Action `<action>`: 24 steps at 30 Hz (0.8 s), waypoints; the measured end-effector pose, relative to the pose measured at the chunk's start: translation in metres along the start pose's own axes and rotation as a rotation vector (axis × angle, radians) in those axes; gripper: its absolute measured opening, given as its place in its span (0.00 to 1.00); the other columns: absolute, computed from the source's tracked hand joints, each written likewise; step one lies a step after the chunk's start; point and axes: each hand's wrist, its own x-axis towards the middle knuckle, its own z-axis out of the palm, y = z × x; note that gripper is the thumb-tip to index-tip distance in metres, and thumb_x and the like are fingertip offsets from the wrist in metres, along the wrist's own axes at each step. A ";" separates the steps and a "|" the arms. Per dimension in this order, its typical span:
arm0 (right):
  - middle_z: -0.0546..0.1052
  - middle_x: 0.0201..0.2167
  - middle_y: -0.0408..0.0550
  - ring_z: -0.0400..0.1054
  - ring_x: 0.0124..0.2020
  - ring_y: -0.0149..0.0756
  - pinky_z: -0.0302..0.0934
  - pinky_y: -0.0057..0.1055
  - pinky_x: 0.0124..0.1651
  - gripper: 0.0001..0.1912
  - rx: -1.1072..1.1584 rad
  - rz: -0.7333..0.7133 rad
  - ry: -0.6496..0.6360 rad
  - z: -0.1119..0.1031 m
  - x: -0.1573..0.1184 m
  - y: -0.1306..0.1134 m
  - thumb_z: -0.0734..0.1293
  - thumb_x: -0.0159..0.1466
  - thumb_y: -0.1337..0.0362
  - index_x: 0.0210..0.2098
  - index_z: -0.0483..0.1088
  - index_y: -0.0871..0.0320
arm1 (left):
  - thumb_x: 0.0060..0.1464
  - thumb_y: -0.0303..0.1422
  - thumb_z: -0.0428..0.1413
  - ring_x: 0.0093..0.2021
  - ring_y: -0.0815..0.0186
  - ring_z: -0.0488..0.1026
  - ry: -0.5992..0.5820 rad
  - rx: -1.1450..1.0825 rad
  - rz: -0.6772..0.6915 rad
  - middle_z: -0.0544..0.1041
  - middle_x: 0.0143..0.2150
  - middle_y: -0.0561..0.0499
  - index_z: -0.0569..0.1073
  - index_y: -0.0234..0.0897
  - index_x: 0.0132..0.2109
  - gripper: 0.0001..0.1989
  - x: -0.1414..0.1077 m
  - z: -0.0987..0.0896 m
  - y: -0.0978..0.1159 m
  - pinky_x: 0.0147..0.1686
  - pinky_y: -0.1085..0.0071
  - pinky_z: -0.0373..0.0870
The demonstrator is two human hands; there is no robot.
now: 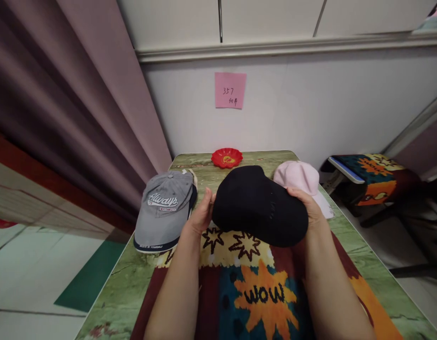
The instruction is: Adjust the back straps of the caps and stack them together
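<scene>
Clearly, the soft black fabric cap (245, 200) is the thing most open to a mishap, held between two bare hands over a green wood-patterned table (124, 288). The left hand (201, 211) pinches its left edge and the right hand (311, 208) its right edge, most fingers hidden behind the fabric, so how hard they press cannot be told. Should either pinch slacken, the cap might sag or swing from the other hand, since such cloth probably gives little support. Pulling the hands apart could stretch or crease it. A drift to the right might nudge the pale pink cloth cap (296, 177) just beyond the right hand; a swing to the left might knock the grey cap with white lettering (165, 203) beside the left hand. Pushed forward, it might shove the shallow red scalloped dish (226, 158) near the table's far edge, while a dragging forearm could ruck up the multicoloured patterned cloth (264, 293) below
</scene>
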 end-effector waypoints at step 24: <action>0.84 0.35 0.46 0.80 0.38 0.43 0.76 0.40 0.47 0.08 0.107 -0.129 0.501 -0.083 -0.059 -0.001 0.72 0.58 0.62 0.39 0.78 0.52 | 0.56 0.42 0.62 0.59 0.51 0.73 -0.128 0.187 0.060 0.77 0.57 0.38 0.78 0.36 0.52 0.21 0.006 0.042 -0.020 0.54 0.63 0.70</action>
